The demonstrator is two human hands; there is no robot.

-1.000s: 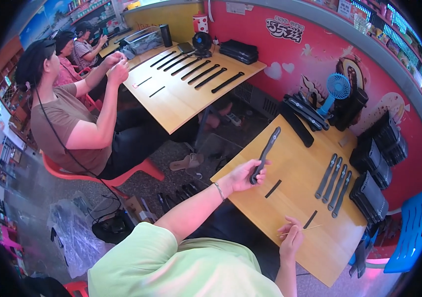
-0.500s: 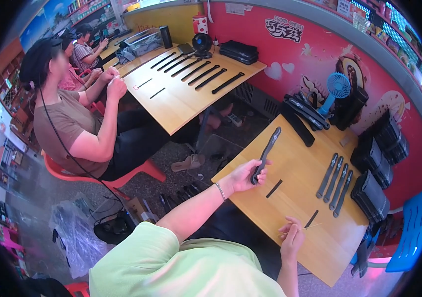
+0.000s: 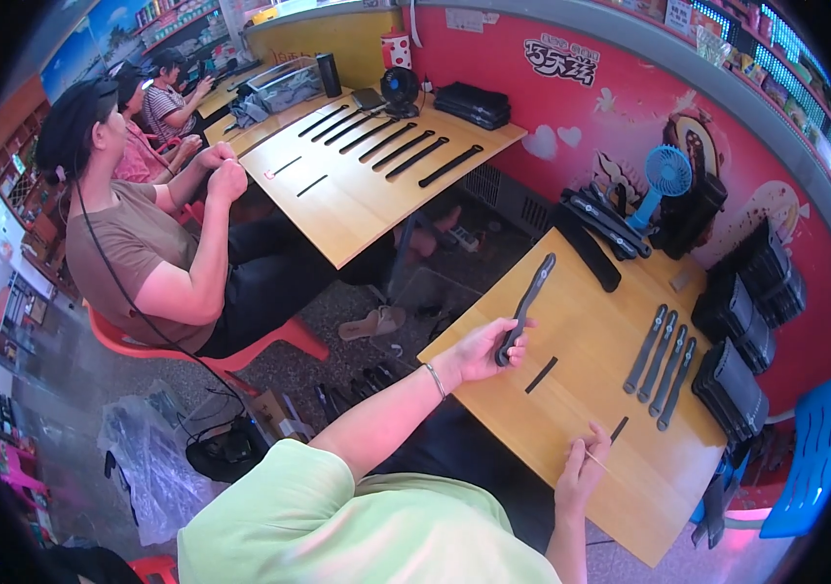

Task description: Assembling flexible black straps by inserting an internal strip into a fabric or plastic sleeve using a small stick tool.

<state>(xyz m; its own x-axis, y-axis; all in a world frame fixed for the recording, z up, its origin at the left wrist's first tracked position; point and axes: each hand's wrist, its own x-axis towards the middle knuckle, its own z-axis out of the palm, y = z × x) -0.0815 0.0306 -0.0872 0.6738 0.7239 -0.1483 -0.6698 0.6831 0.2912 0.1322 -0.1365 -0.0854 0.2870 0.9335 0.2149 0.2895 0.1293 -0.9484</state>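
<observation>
My left hand point(image 3: 481, 350) is closed around the lower end of a dark grey strap point(image 3: 536, 284), which stands up and leans slightly right above the table's left part. Over the table's near edge, my right hand point(image 3: 579, 471) pinches a thin pale stick point(image 3: 596, 460). Beside its fingertips lies a short black strip point(image 3: 620, 429), partly covered by the hand. Another short black strip point(image 3: 541, 376) rests on the wood between my hands. Several similar grey straps point(image 3: 657, 355) lie side by side to the right.
Stacked dark bundles point(image 3: 732, 389) line the right side of my table point(image 3: 493, 419). A blue hand fan point(image 3: 666, 173) and more straps point(image 3: 600, 219) stand at the back. At left, a co-worker point(image 3: 133, 219) sits by another table point(image 3: 337, 229). A blue chair point(image 3: 810, 453) is at right.
My right hand has shifted slightly up and right toward the nearer strip, and the stick now slants differently. My left hand keeps its hold on the strap. The co-worker's hands moved together.
</observation>
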